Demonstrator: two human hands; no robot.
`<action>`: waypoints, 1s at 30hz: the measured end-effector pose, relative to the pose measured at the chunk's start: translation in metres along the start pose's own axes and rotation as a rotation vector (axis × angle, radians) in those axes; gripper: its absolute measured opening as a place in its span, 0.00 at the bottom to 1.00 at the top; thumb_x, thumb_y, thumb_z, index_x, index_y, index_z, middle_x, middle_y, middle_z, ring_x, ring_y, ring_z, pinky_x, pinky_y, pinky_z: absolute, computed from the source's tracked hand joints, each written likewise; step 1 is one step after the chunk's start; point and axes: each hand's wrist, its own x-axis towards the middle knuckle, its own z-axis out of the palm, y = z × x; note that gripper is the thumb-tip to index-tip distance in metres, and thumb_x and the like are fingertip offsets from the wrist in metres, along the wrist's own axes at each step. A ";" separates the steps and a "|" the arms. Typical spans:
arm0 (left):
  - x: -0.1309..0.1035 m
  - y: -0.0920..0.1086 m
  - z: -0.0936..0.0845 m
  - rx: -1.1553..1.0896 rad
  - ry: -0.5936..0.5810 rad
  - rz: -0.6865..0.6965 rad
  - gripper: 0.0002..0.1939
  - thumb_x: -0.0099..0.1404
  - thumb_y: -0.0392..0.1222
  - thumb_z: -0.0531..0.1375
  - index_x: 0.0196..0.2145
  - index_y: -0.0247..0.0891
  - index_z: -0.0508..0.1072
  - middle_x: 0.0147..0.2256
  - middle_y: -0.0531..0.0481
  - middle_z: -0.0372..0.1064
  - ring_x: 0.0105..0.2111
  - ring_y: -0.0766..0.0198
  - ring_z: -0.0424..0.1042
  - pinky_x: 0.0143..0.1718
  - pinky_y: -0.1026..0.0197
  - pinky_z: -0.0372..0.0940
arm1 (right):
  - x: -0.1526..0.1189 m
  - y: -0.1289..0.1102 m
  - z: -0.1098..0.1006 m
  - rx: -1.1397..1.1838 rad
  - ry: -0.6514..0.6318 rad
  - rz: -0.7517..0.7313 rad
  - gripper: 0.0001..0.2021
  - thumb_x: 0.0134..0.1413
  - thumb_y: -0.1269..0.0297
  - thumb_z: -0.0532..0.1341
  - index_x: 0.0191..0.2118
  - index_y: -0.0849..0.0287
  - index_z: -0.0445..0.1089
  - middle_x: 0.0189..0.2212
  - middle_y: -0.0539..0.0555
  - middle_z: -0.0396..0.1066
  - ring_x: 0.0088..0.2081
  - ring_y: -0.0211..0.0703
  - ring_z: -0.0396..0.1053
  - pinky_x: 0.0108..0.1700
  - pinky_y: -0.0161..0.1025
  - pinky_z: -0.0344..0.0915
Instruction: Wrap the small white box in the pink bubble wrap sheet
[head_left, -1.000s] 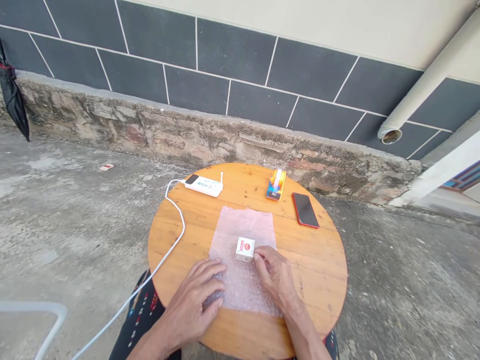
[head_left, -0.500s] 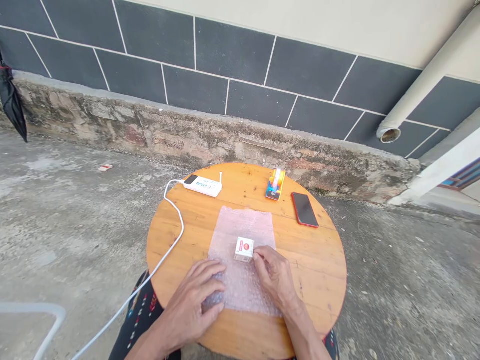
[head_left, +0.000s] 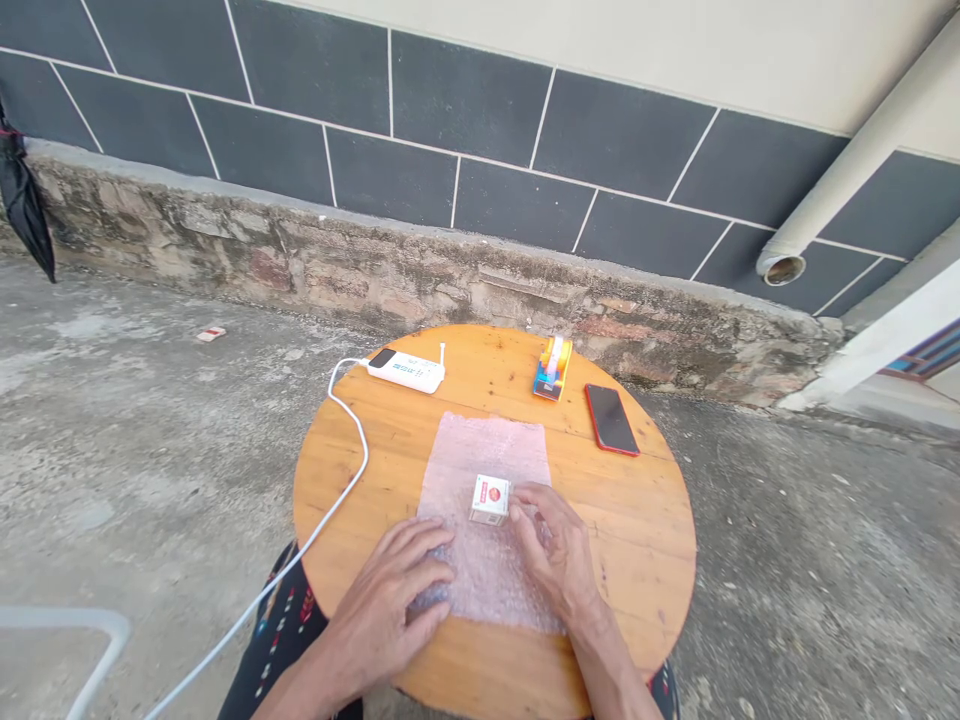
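A small white box (head_left: 490, 500) with red print stands on a pinkish sheet of bubble wrap (head_left: 480, 575) laid flat on the round wooden table. My right hand (head_left: 557, 550) is at the box's right side, thumb and forefinger apart and close to its edge; whether a fingertip touches it I cannot tell. My left hand (head_left: 397, 595) rests with spread fingers on the left edge of the bubble wrap and holds nothing.
On the table (head_left: 637, 560) are a white power bank (head_left: 409, 371) with a white cable (head_left: 358, 420), a tape dispenser (head_left: 553, 368) and a red-edged phone (head_left: 612, 420). A stone ledge (head_left: 360, 265) runs behind. A black umbrella (head_left: 24, 200) hangs at far left.
My right thumb and forefinger have opened away from the box's right side. The box and my left hand stay almost where they were.
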 end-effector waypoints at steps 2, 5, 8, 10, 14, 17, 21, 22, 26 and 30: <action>0.000 0.000 0.000 0.008 -0.008 0.001 0.11 0.57 0.33 0.57 0.38 0.42 0.72 0.54 0.46 0.64 0.56 0.51 0.59 0.56 0.46 0.60 | 0.000 0.001 0.001 -0.024 -0.026 -0.048 0.14 0.60 0.64 0.56 0.51 0.56 0.66 0.50 0.58 0.67 0.52 0.50 0.64 0.53 0.46 0.63; -0.001 0.000 0.000 0.012 -0.024 -0.001 0.11 0.58 0.33 0.57 0.38 0.42 0.71 0.54 0.46 0.64 0.57 0.51 0.58 0.56 0.46 0.59 | -0.001 0.002 0.005 -0.085 -0.124 -0.082 0.25 0.57 0.63 0.59 0.60 0.58 0.57 0.57 0.60 0.60 0.58 0.53 0.57 0.59 0.51 0.57; -0.001 -0.002 0.001 0.010 -0.035 0.001 0.11 0.58 0.33 0.57 0.39 0.42 0.71 0.54 0.46 0.63 0.57 0.51 0.58 0.56 0.45 0.58 | -0.002 0.004 0.009 -0.130 -0.180 -0.078 0.27 0.57 0.65 0.59 0.61 0.59 0.54 0.58 0.60 0.59 0.59 0.54 0.56 0.59 0.53 0.57; -0.001 -0.002 0.002 0.006 -0.036 0.002 0.10 0.58 0.33 0.57 0.38 0.42 0.71 0.54 0.46 0.63 0.57 0.51 0.58 0.57 0.45 0.58 | -0.002 0.005 0.010 -0.130 -0.184 -0.068 0.25 0.57 0.66 0.58 0.60 0.59 0.55 0.57 0.60 0.61 0.57 0.53 0.58 0.57 0.52 0.59; -0.001 -0.002 0.001 0.004 -0.036 -0.001 0.10 0.58 0.33 0.57 0.38 0.42 0.71 0.54 0.46 0.63 0.57 0.51 0.58 0.57 0.45 0.58 | -0.002 0.008 0.011 -0.105 -0.164 -0.062 0.21 0.58 0.69 0.55 0.58 0.58 0.58 0.54 0.60 0.64 0.53 0.52 0.63 0.54 0.50 0.62; -0.001 -0.002 0.001 0.004 -0.042 -0.001 0.10 0.59 0.33 0.57 0.39 0.42 0.71 0.55 0.46 0.63 0.57 0.52 0.57 0.57 0.45 0.58 | -0.003 0.010 0.012 -0.100 -0.155 -0.069 0.21 0.58 0.69 0.54 0.58 0.59 0.58 0.54 0.60 0.64 0.53 0.52 0.63 0.54 0.50 0.62; -0.002 -0.002 0.003 0.000 -0.053 -0.015 0.10 0.59 0.33 0.57 0.39 0.42 0.70 0.55 0.46 0.62 0.58 0.52 0.56 0.57 0.44 0.56 | -0.004 0.011 0.012 -0.102 -0.145 -0.059 0.21 0.59 0.69 0.54 0.58 0.58 0.57 0.54 0.59 0.64 0.54 0.51 0.62 0.54 0.49 0.62; -0.002 -0.002 0.003 -0.002 -0.056 -0.019 0.10 0.60 0.33 0.56 0.39 0.42 0.70 0.55 0.46 0.62 0.58 0.52 0.55 0.57 0.44 0.56 | -0.004 0.010 0.011 -0.102 -0.146 -0.054 0.21 0.59 0.69 0.53 0.58 0.58 0.57 0.54 0.59 0.64 0.54 0.51 0.62 0.54 0.49 0.62; -0.003 -0.002 0.003 -0.010 -0.055 -0.023 0.09 0.60 0.34 0.57 0.39 0.42 0.70 0.54 0.47 0.62 0.58 0.52 0.55 0.58 0.44 0.56 | -0.003 0.010 0.009 -0.101 -0.139 -0.034 0.21 0.59 0.69 0.53 0.58 0.57 0.57 0.54 0.58 0.64 0.54 0.50 0.62 0.54 0.48 0.62; -0.003 -0.001 0.003 -0.010 -0.046 -0.017 0.09 0.60 0.34 0.57 0.39 0.42 0.70 0.54 0.46 0.63 0.58 0.52 0.56 0.57 0.45 0.57 | -0.002 0.012 0.007 -0.096 -0.132 -0.024 0.21 0.59 0.69 0.53 0.59 0.57 0.57 0.55 0.58 0.63 0.55 0.49 0.61 0.55 0.48 0.61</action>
